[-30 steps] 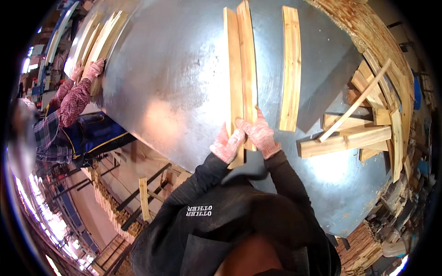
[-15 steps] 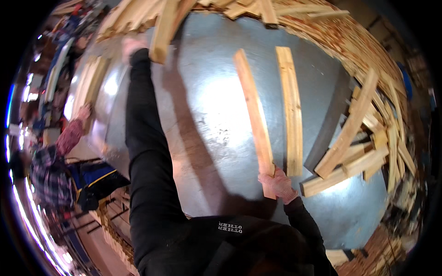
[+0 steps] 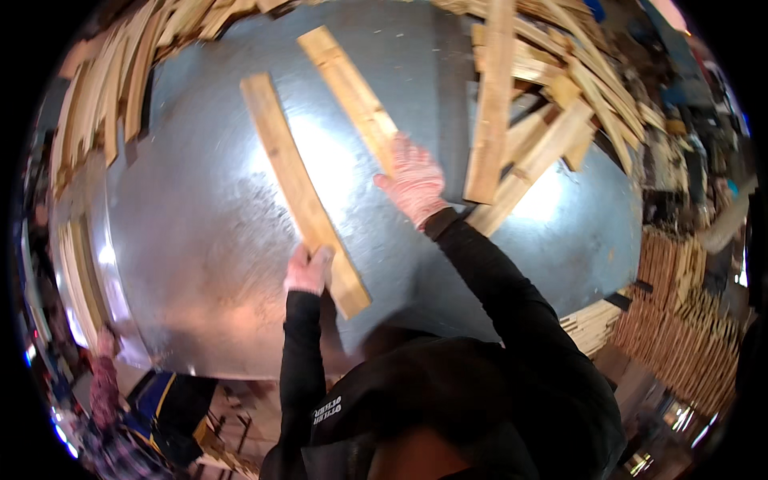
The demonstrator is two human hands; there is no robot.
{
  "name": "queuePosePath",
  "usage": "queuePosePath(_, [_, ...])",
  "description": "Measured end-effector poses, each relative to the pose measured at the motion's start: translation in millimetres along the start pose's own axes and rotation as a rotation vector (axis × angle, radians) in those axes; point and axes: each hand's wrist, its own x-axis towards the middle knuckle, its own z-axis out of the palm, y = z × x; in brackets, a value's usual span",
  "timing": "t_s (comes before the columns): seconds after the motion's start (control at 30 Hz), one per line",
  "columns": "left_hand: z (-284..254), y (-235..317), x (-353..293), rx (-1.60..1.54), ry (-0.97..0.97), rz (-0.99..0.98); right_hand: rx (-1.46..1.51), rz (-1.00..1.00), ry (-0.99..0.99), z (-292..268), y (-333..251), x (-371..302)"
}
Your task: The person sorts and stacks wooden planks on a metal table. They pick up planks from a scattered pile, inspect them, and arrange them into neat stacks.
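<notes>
Both my hands wear pale pinkish knit gloves. My left hand (image 3: 310, 270) is closed around the near part of a long wooden board (image 3: 290, 172), with the thumb on its top and the near end sticking out past the hand. To the right of it lies a second wooden board (image 3: 346, 86), slanting away on the metal tabletop (image 3: 200, 184). My right hand (image 3: 414, 178) is closed over this second board's near end, thumb at the left and fingers toward its right edge. That end is partly hidden under the glove.
A jumbled pile of boards (image 3: 552, 152) covers the table's right side, with one board (image 3: 490, 120) lying over it. More boards (image 3: 104, 96) line the far left. At the left edge a co-worker's hand (image 3: 106, 342) touches boards (image 3: 80, 272). Stacked slats (image 3: 672, 312) stand right.
My left hand has come back from the far-left boards and taken hold of the left board. My right hand has left that board for the second one. The view has turned right.
</notes>
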Motion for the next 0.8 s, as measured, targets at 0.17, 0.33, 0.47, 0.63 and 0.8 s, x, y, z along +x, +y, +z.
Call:
queuePosePath(0.17, [23.8,-30.6,-25.1,0.117,0.540,0.736,0.690,-0.030,-0.175,-0.7,-29.4,-67.4])
queuePosePath(0.33, [38.7,46.8,-56.4,-0.908,-0.013,0.241,0.004,-0.092,0.309,-38.5,-10.8,-60.9])
queuePosePath(0.47, [-66.5,-22.6,-40.8,-0.185,0.277,0.173,0.011,0.510,0.426,-62.2,89.9,-2.7])
queuePosePath(0.63, [-178.0,-162.6,-29.4,0.752,0.395,-0.308,1.076,0.292,0.257,-45.4,106.3,-14.7])
queuePosePath(0.8, [-91.7,-54.0,-67.3,0.914,0.960,-0.102,2.175,0.244,-0.079,-57.8,99.7,-93.0])
